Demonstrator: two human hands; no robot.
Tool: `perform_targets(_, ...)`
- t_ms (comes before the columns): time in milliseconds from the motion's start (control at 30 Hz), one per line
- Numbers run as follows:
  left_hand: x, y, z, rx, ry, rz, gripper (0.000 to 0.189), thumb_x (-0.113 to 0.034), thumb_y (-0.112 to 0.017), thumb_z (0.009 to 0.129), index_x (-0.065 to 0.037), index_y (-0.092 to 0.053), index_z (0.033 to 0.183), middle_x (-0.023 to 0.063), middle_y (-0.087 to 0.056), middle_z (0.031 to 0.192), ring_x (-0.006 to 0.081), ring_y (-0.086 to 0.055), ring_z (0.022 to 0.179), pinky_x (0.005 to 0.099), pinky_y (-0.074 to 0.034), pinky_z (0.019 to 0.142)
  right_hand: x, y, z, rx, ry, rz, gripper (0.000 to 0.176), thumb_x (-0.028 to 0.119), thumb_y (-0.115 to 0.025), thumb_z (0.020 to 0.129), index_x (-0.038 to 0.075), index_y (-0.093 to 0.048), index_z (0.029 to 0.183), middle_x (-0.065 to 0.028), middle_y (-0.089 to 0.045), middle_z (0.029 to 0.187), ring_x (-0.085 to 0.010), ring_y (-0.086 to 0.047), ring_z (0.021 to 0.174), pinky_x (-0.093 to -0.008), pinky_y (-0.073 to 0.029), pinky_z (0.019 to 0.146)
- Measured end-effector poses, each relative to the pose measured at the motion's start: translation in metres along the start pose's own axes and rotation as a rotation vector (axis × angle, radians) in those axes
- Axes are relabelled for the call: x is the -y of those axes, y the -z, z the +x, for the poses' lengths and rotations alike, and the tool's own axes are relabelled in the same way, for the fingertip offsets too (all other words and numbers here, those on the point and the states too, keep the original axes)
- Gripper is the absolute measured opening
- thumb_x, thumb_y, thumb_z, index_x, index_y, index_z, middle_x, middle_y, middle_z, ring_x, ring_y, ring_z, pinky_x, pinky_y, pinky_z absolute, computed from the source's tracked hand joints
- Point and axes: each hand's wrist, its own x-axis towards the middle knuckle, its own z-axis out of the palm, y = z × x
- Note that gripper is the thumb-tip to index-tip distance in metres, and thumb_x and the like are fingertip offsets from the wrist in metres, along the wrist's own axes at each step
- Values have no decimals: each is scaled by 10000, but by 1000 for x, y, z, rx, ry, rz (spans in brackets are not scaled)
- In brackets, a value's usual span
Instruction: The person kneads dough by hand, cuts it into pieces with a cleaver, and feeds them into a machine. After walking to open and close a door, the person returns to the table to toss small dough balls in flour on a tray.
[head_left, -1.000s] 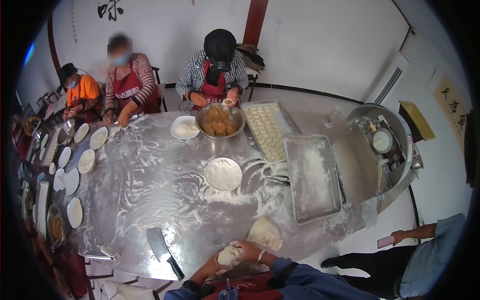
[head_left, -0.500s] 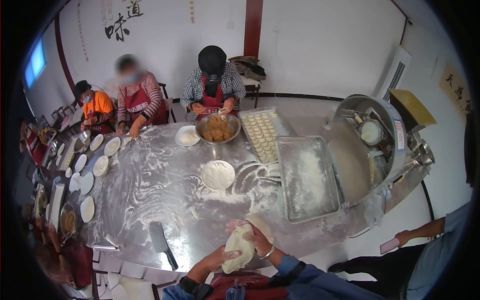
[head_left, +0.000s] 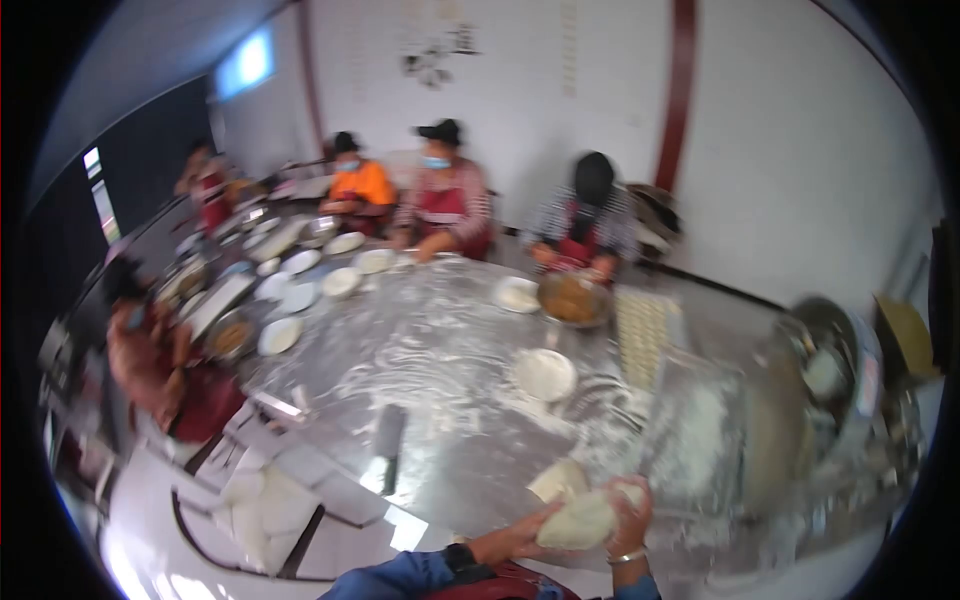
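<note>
Your view has swung toward the left side of the room since the earlier frame, so the held dough and both hands now sit farther right, at the lower centre-right of the frame. You hold that dough in front of you at the near edge of the table, your left hand closed on its left end and your right hand clamped around its right end; blur hides the exact finger placement. Just beside it, toward the upper left, a second dough lump rests on the table. The knife lies flat to the left of your hands, handle toward you. Beyond them, near the middle of the frame, sits the flour bowl, with the metal bowl of brown filling farther back, near a seated co-worker. At right lies the floured tray
</note>
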Motion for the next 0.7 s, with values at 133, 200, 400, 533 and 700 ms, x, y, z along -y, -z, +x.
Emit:
perform_targets(133, 41, 28, 30, 241, 139, -667, 503, -404, -414, 892, -59, -347, 1253, 100, -507, 1170, 202, -568, 955, 429, -474, 850, 7, -12, 2, 38, -64, 123, 214, 9, -544, 699, 21, -473, 901, -93, -533, 842, -173, -527, 765, -298, -443, 728)
perform_targets(200, 40, 29, 26, 201, 119, -496, 499, -395, -450, 881, -57, -352, 1235, 104, -523, 1116, 197, -577, 926, 392, -513, 791, -2, -4, 8, 152, -37, 24, 224, 43, -550, 720, 27, -461, 926, -100, -524, 874, -185, -522, 791, -308, -439, 738)
perform_targets(400, 20, 18, 10, 39, -73, -390, 479, -320, -531, 857, -59, -362, 1222, 74, -541, 1046, 155, -589, 843, 314, -544, 621, 17, -28, 11, 312, 154, -185, 381, 156, -595, 740, 5, -441, 1055, -121, -484, 1025, -213, -492, 898, -336, -389, 840)
perform_targets(533, 16, 15, 2, -51, -122, -374, 467, -272, -553, 849, -56, -365, 1218, 74, -522, 1073, 151, -583, 850, 311, -537, 594, 5, -28, 10, 328, 120, -122, 535, 192, -649, 702, -13, -404, 1131, -115, -471, 1047, -212, -478, 935, -341, -374, 866)
perform_targets(700, 22, 19, 4, -160, -151, -144, 545, -227, -553, 851, -61, -298, 1303, 56, -481, 1134, 133, -528, 924, 277, -491, 694, 0, -33, 6, 387, 126, -337, 537, 141, -680, 658, -13, -425, 1104, -104, -483, 1031, -198, -476, 931, -330, -371, 866)
